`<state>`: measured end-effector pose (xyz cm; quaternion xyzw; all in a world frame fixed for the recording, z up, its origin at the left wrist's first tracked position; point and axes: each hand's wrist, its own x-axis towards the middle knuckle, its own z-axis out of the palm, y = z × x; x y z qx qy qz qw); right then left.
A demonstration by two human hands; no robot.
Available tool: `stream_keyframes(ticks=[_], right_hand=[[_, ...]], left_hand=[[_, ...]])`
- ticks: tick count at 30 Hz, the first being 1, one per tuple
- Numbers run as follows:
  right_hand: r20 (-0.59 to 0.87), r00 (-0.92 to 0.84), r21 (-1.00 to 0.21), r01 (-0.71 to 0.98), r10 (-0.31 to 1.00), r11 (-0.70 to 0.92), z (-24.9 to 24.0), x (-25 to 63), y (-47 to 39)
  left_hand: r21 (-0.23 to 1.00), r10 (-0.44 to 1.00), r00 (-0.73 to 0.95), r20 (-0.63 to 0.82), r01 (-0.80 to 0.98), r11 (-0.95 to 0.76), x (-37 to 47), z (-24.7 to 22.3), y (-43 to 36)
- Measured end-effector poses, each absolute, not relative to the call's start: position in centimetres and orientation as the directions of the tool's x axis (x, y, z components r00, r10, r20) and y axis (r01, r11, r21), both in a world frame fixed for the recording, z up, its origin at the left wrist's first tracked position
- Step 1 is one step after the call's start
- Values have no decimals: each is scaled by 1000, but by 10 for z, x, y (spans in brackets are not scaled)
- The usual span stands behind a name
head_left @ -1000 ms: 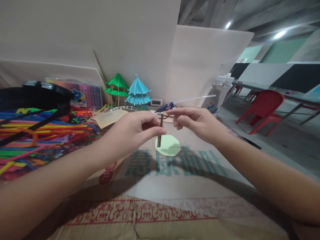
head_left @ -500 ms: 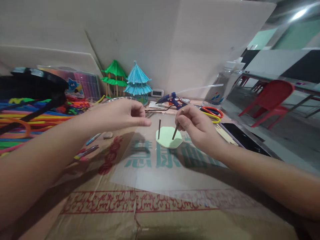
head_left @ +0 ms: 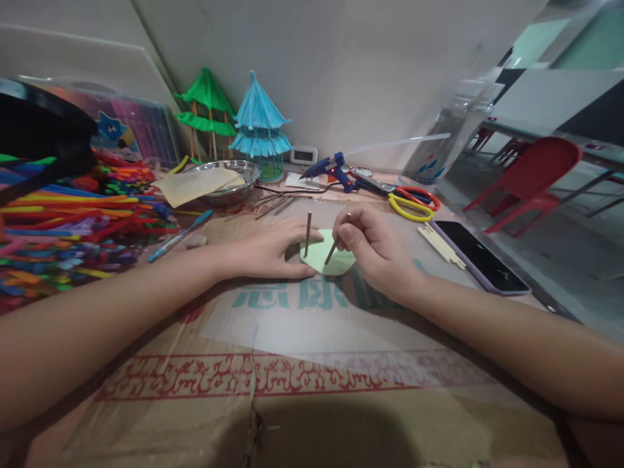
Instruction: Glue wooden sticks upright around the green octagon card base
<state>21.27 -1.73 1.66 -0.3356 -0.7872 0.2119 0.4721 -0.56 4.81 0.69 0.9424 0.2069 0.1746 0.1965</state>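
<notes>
A pale green polygon-shaped piece (head_left: pixel 341 265) lies flat on the printed cardboard. On its left side a thin brown stick (head_left: pixel 308 234) stands upright. My right hand (head_left: pixel 373 244) pinches a second brown stick (head_left: pixel 331 251), tilted, its lower end at the green piece's surface. My left hand (head_left: pixel 273 250) rests low at the piece's left edge, thumb and fingers apart around the standing stick. Whether the left fingertips press on the piece, I cannot tell.
Behind are a blue glue gun (head_left: pixel 331 170), a metal bowl (head_left: pixel 244 175), green (head_left: pixel 207 107) and blue (head_left: pixel 260 123) model pavilions. Scissors (head_left: pixel 414 203), pale sticks (head_left: pixel 441 246) and a phone (head_left: pixel 480 257) lie right. Colourful pipe cleaners (head_left: pixel 73 227) and a pen (head_left: pixel 180 235) are left.
My left hand has come down from above to the left edge of the green piece. My right hand still holds its stick against the piece. The camera view has shifted.
</notes>
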Motion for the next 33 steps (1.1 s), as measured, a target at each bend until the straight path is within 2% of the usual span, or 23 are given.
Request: stream_keyframes(ticks=[5,12,33], right_hand=[[605,-364,-566,429,708,704,15,214,-22],[576,-401,-559,443,713,701,14,212,-26],[571,-421,-558,431,704,710,11,211,-25]], left_hand=[[389,460,845,271,341,-856,-8,-1,47],[367,475,851,225,378,-850,-6,1,47],[369,468,849,244,365,-855,-7,-2,49]])
